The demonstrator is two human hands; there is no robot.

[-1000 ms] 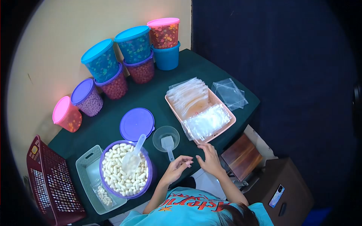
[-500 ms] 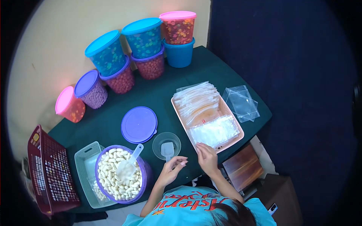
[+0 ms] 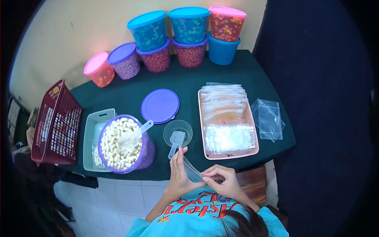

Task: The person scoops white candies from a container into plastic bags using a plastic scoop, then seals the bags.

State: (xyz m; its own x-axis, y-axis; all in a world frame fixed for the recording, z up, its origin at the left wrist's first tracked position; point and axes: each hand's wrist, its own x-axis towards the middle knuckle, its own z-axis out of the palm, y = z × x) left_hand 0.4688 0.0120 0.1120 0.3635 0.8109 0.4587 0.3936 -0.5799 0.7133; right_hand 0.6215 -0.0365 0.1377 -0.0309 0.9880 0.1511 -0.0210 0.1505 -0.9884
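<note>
A thin clear plastic bag [image 3: 192, 170] stretches between my two hands, just in front of the table edge. My right hand [image 3: 224, 181] pinches its edge between thumb and fingers. My left hand [image 3: 179, 177] has its fingers raised along the bag's other side, with the thumb reaching toward the right fingertips. Just beyond the left fingers, a small white scoop [image 3: 177, 139] rests in a clear round bowl [image 3: 188, 130], its handle over the rim. To the left stands a purple tub [image 3: 148, 152] of white, peanut-shaped pieces [image 3: 114, 144], with a larger scoop [image 3: 132, 136] lying on them.
A pink tray [image 3: 201, 136] holds stacked clear bags [image 3: 225, 102]; loose bags [image 3: 269, 118] lie right of it. A purple lid [image 3: 160, 106] lies mid-table. A green basket [image 3: 89, 142] and maroon basket [image 3: 59, 126] stand left. Lidded tubs [image 3: 189, 27] line the wall. A person is at far left.
My right hand has left the pink tray's edge and come toward my left hand, with a clear bag now between them. The left fingers have straightened upward. The camera view has shifted.
</note>
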